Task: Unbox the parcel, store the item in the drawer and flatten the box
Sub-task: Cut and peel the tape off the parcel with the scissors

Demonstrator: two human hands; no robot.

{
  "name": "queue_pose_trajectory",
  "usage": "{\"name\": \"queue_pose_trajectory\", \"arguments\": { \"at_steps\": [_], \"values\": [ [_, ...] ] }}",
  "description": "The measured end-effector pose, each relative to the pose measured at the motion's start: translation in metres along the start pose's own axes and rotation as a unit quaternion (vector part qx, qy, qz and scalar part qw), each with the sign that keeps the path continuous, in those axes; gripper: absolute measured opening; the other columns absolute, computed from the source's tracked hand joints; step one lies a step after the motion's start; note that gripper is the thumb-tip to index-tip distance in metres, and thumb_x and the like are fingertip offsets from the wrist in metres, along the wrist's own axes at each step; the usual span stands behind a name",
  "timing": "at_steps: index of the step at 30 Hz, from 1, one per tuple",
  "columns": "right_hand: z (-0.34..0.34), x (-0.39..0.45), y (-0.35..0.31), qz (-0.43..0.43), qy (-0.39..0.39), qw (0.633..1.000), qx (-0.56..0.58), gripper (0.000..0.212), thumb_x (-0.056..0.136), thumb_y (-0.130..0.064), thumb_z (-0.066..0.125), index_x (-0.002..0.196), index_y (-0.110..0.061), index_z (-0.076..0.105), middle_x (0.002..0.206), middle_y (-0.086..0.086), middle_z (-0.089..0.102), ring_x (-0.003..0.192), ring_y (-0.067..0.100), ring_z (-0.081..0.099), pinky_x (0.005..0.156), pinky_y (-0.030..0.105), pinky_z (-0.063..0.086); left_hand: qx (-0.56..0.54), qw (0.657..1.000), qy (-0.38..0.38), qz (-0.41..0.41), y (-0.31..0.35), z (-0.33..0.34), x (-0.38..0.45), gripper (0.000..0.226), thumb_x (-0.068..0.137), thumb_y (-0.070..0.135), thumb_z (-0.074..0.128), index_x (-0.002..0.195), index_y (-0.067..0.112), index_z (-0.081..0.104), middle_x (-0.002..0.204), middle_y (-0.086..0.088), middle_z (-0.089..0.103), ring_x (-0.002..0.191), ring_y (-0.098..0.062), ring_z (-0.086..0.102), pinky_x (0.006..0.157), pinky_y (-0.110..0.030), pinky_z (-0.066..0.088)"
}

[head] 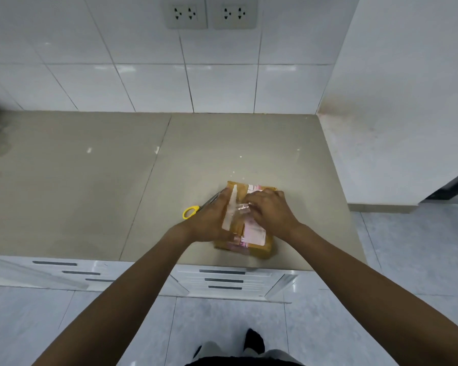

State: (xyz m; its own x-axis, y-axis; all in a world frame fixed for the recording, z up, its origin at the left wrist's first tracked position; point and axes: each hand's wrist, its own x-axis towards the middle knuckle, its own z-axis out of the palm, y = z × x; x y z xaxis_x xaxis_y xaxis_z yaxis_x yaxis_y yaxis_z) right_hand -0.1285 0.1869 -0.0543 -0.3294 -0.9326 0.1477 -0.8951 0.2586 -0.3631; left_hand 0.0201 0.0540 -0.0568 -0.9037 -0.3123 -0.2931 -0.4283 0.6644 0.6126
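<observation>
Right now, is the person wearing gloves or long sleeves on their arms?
No. Both arms are bare from the hands to the bottom edge of the picture: no gloves, no sleeves. The left hand and the right hand show no rings, watch or bracelet that I can see.

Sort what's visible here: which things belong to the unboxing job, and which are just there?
Part of the job:
- parcel, still taped, on the countertop
- left hand and right hand, both resting on the parcel
- clear tape lifting off its top
- yellow-handled scissors beside it
- drawers below the counter

Just there:
- wall sockets
</observation>
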Motion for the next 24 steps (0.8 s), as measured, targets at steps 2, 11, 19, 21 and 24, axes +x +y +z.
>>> {"name": "queue_pose_trajectory", "arguments": {
  "at_steps": [2, 11, 19, 21, 24],
  "values": [
    [-0.002, 0.0, -0.002, 0.045, 0.022, 0.996, 0.071, 0.017, 0.094, -0.021, 0.051, 0.098, -0.017, 0.068, 0.087, 0.004, 0.071, 0.08, 0.025, 0.061, 0.075, 0.036, 0.042, 0.009, 0.997, -0.078, 0.004, -0.003, -0.018, 0.004, 0.124, 0.072, 0.039, 0.082, 0.152, 0.025, -0.011, 0.158, 0.003, 0.018, 0.143, -0.016, 0.026, 0.114, -0.028, 0.028],
    [-0.008, 0.01, -0.007, 0.193, 0.064, 0.96, 0.192, 0.04, 0.097, -0.03, 0.047, 0.06, -0.023, 0.034, 0.051, -0.002, 0.044, 0.052, 0.019, 0.045, 0.054, 0.036, 0.037, 0.223, 0.972, -0.018, -0.073, 0.036, 0.014, 0.003, 0.125, 0.066, 0.089, 0.043, 0.153, 0.015, -0.007, 0.161, -0.006, -0.014, 0.149, -0.022, -0.014, 0.117, -0.058, 0.0],
    [-0.008, 0.009, 0.004, 0.281, 0.142, 0.913, 0.26, 0.034, 0.097, -0.031, 0.04, 0.068, -0.013, 0.045, 0.059, 0.004, 0.055, 0.055, 0.029, 0.06, 0.055, 0.04, 0.05, 0.287, 0.955, 0.063, -0.038, 0.024, 0.038, 0.0, 0.134, 0.051, 0.1, 0.008, 0.153, 0.014, -0.009, 0.161, -0.006, -0.018, 0.148, -0.021, -0.018, 0.115, -0.06, -0.009],
    [-0.011, 0.007, 0.005, 0.307, 0.174, 0.897, 0.264, 0.032, 0.099, -0.027, 0.038, 0.072, -0.011, 0.045, 0.062, 0.003, 0.055, 0.055, 0.02, 0.055, 0.053, 0.029, 0.044, 0.285, 0.956, 0.057, -0.024, 0.023, 0.036, -0.001, 0.138, 0.045, 0.1, 0.002, 0.153, 0.014, -0.009, 0.16, -0.006, -0.019, 0.147, -0.021, -0.019, 0.114, -0.062, -0.009],
    [-0.019, 0.007, 0.009, 0.378, 0.244, 0.842, 0.298, 0.028, 0.101, -0.024, 0.034, 0.082, -0.009, 0.048, 0.07, 0.0, 0.055, 0.068, 0.02, 0.054, 0.057, 0.022, 0.038, 0.295, 0.955, 0.033, 0.01, 0.018, 0.032, -0.003, 0.142, 0.04, 0.102, 0.004, 0.153, 0.016, -0.011, 0.16, -0.005, -0.021, 0.146, -0.022, -0.022, 0.112, -0.066, -0.008]
  ]
}}
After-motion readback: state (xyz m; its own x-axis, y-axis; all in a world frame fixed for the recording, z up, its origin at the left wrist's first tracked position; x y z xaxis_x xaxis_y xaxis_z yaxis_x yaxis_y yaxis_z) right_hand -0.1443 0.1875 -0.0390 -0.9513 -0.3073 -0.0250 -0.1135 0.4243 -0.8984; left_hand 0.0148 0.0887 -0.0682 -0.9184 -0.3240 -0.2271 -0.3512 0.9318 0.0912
